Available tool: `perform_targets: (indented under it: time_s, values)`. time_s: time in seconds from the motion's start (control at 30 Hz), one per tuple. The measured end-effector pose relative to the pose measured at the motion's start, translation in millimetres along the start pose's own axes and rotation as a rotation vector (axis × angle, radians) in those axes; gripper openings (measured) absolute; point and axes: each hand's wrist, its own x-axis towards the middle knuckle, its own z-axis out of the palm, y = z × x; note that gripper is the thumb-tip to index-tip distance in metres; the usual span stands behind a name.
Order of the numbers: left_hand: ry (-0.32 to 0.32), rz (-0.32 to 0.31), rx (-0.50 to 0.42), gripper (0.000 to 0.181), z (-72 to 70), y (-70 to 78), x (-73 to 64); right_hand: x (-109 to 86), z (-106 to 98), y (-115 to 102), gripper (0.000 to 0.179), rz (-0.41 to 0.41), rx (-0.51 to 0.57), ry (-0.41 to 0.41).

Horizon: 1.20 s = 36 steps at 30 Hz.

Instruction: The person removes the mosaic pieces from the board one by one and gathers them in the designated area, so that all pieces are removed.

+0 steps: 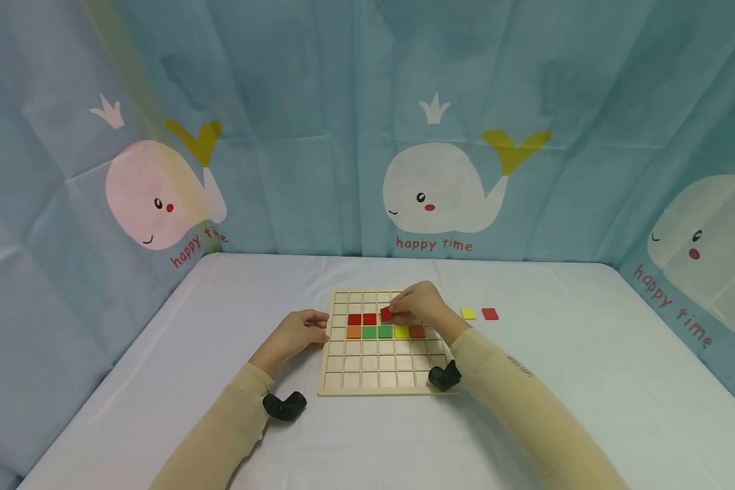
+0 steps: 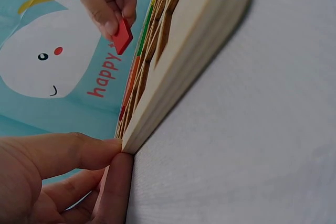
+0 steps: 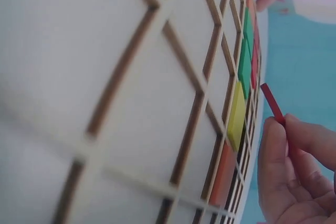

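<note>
A square wooden grid board lies flat on the table. My left hand holds its left edge, thumb and forefinger meeting the rim in the left wrist view. Above the board, my right hand pinches a red square tile between thumb and fingertips; the tile is tilted and apart from the grid. Two red tiles sit side by side in the grid to its left. In the row nearer me are an orange tile, two green tiles, a yellow tile and another orange tile.
Right of the board, a loose yellow tile and a loose red tile lie on the white tablecloth. A blue curtain with whale prints hangs behind the table. Each wrist carries a black device.
</note>
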Motion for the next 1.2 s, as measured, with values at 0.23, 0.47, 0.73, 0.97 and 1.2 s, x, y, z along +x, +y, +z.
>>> perform_targets:
  time_s: [0.23,0.47,0.73,0.97,1.2]
  values:
    - [0.003,0.000,-0.002,0.050,-0.1,-1.4,0.6,-3.0,-16.1,6.5,0.018,-0.032,-0.014,-0.013]
    - [0.003,-0.002,-0.015,0.050,0.2,-2.6,0.3,-10.4,-29.8,10.6,0.021,-0.007,-0.020,-0.009]
    - [0.002,0.007,-0.011,0.050,0.4,-1.4,-0.4,-13.5,-49.0,20.9,0.026,0.006,-0.044,0.005]
    - [-0.004,0.009,0.002,0.050,-0.5,-3.4,0.0,-15.4,-62.8,29.3,0.028,0.018,0.005,0.004]
    - [-0.010,0.013,0.001,0.050,0.3,-2.8,-0.6,-18.0,-75.3,37.5,0.030,0.004,0.022,0.001]
